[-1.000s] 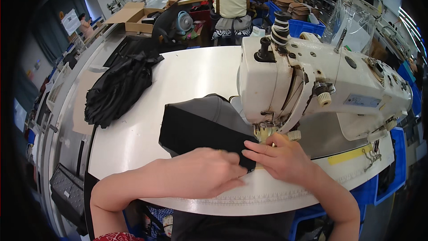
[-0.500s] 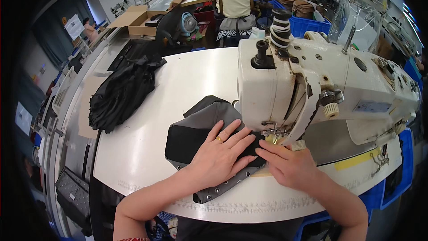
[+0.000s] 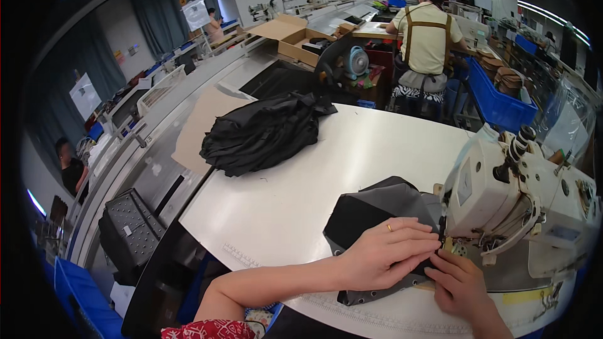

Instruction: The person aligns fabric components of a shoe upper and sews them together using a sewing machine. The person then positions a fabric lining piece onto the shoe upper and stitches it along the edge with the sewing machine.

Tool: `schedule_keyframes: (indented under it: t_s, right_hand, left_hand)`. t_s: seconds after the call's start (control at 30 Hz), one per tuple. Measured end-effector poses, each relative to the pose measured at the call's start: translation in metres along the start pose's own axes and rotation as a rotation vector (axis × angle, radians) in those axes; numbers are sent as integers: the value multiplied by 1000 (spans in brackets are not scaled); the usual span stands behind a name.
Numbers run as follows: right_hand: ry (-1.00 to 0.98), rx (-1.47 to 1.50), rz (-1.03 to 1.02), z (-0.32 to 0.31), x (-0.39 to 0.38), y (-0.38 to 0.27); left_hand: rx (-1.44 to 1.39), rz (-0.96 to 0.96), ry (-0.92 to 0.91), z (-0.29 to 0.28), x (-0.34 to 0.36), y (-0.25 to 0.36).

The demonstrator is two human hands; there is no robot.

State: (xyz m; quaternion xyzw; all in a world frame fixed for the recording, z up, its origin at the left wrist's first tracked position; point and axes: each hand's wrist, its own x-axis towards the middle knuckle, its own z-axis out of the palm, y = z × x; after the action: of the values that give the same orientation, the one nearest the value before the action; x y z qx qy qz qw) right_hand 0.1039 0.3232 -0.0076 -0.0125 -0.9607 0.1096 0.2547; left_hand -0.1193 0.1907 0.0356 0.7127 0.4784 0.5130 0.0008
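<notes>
L hand [image 3: 391, 252] flat on blk/grey cloth [image 3: 367, 212], partly hidden; R hand [image 3: 460, 284] bent, grip unclear

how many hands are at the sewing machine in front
2: the left hand over the grey-black fabric, the right hand by its right edge, near the sewing machine.

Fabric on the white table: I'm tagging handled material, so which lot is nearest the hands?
The black-and-grey piece with metal eyelets, under the left hand beside the sewing machine. The crumpled black bundle lies apart, farther left.
</notes>
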Motion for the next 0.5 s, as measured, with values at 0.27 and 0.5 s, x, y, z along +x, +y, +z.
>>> schedule_keyframes:
  t_s: [0.27,0.5]
  right_hand:
    - [41,-11,-31,-2,9,-6]
    - [56,4,-47,0,9,-8]
  left_hand:
    - [1033,-184,455,-202,32,-121]
    - [633,-472,738,-296,-15,-141]
